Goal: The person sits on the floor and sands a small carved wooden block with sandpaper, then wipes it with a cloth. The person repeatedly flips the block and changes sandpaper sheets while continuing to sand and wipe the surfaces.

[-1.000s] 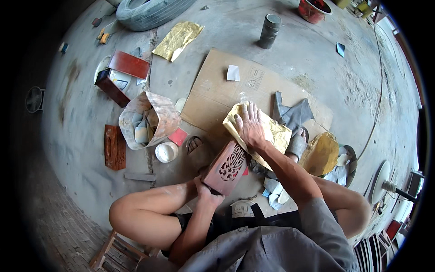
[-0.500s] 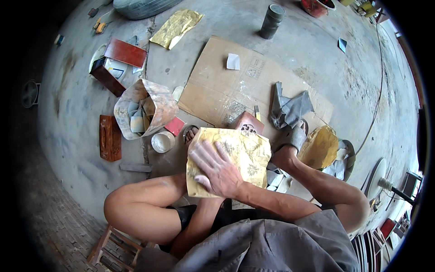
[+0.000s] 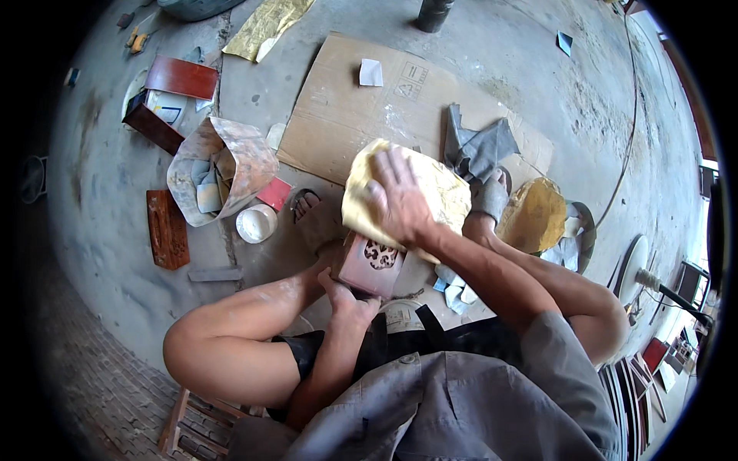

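My left hand (image 3: pixel 350 302) is closed on the near end of a reddish-brown wooden piece (image 3: pixel 357 265) with a dark carved pattern on its upper face. The piece lies between my knees, its far part covered by a crumpled yellow sheet of paper (image 3: pixel 442 188), which looks like sandpaper. On that sheet my right hand (image 3: pixel 401 206) lies flat, fingers stretched forward and thumb apart. The underside of the sheet is hidden.
Flattened cardboard (image 3: pixel 330 100) spreads ahead, with a grey cloth (image 3: pixel 480 142) on it. To the left are a dusty bucket of scraps (image 3: pixel 257 154), a white tub (image 3: pixel 256 223) and a carved wooden block (image 3: pixel 167 230). A fan (image 3: pixel 633 261) stands at right.
My right hand and the yellow sheet have moved forward, uncovering the near part of the wooden piece and my left hand's grip on it. The whole view has shifted slightly.
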{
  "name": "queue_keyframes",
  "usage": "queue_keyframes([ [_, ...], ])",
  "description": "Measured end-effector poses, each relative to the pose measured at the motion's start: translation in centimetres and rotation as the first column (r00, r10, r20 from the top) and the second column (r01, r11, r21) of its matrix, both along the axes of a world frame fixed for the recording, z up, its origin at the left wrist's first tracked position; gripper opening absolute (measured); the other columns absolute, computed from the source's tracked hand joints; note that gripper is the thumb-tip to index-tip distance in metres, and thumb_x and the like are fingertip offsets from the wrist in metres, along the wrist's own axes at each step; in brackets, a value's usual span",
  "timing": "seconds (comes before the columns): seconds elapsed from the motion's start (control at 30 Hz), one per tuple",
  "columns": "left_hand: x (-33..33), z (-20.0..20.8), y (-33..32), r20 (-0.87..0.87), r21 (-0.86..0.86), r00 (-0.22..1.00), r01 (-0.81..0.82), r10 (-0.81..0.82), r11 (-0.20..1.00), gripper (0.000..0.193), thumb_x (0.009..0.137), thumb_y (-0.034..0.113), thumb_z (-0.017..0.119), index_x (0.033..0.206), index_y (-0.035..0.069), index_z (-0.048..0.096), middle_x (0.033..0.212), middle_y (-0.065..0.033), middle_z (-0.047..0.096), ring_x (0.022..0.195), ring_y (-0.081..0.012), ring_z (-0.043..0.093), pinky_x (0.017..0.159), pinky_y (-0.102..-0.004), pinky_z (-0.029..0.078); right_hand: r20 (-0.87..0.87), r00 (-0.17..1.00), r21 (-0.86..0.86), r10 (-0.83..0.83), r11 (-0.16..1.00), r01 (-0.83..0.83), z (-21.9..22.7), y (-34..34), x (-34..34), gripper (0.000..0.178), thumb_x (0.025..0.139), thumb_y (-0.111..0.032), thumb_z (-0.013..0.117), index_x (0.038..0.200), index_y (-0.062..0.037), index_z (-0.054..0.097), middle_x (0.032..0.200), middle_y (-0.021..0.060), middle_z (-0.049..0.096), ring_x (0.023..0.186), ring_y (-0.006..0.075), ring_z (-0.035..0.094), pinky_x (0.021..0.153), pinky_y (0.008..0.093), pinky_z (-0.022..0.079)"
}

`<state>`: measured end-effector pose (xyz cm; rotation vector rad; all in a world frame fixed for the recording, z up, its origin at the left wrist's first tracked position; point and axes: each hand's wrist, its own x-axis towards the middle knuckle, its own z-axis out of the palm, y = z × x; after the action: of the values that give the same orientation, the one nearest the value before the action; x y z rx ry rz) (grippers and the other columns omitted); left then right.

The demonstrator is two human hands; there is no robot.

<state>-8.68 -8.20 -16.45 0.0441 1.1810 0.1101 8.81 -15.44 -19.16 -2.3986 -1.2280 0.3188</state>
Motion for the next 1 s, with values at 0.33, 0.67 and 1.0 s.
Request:
queue_keyframes([
  [0.33, -0.2, -0.1, -0.2, -0.023, -0.024, 0.999, -0.04, 0.039, 0.999, 0.074, 0.094, 0.063, 0.035, 0.146, 0.014, 0.056, 0.149, -0.0086, 0.055, 0.135, -0.0331, 0.054, 0.111, -0.0552, 0.045, 0.035, 0.999, -0.222, -0.019, 0.975, 0.026, -1.2, -0.3, 1.0, 0.058, 0.104, -0.041, 0.049, 0.153, -0.0078, 0.05, 0.164, 0.0298, 0.03, 0.157, 0.0431, 0.021, 0.128, 0.0581, 0.015],
  [0.67, -1.3, -1.0, -0.1, 0.024, 0.015, 1.0, -0.02, 0.019, 1.0, 0.074, 0.096, 0.063, 0.034, 0.145, 0.014, 0.057, 0.148, -0.0103, 0.057, 0.135, -0.0324, 0.055, 0.111, -0.0553, 0.047, -0.171, 0.957, -0.045, -0.232, 0.973, 0.228, -3.5, 0.6, 0.2, 0.084, 0.107, -0.055, 0.039, 0.155, 0.0131, 0.031, 0.163, 0.0334, 0.031, 0.155, 0.0425, 0.026, 0.129, 0.049, 0.018],
  [1.0, -1.8, -1.1, 0.1, 0.0, 0.016, 1.0, 0.0, 0.0, 1.0, 0.071, 0.096, 0.063, 0.035, 0.145, 0.017, 0.058, 0.145, -0.0076, 0.061, 0.131, -0.0323, 0.059, 0.108, -0.0484, 0.051, -0.261, 0.921, 0.07, -0.29, 0.945, 0.318, -2.4, 0.1, -1.2, 0.083, 0.107, -0.053, 0.042, 0.153, 0.0161, 0.032, 0.161, 0.0355, 0.032, 0.154, 0.0448, 0.028, 0.128, 0.0507, 0.019],
])
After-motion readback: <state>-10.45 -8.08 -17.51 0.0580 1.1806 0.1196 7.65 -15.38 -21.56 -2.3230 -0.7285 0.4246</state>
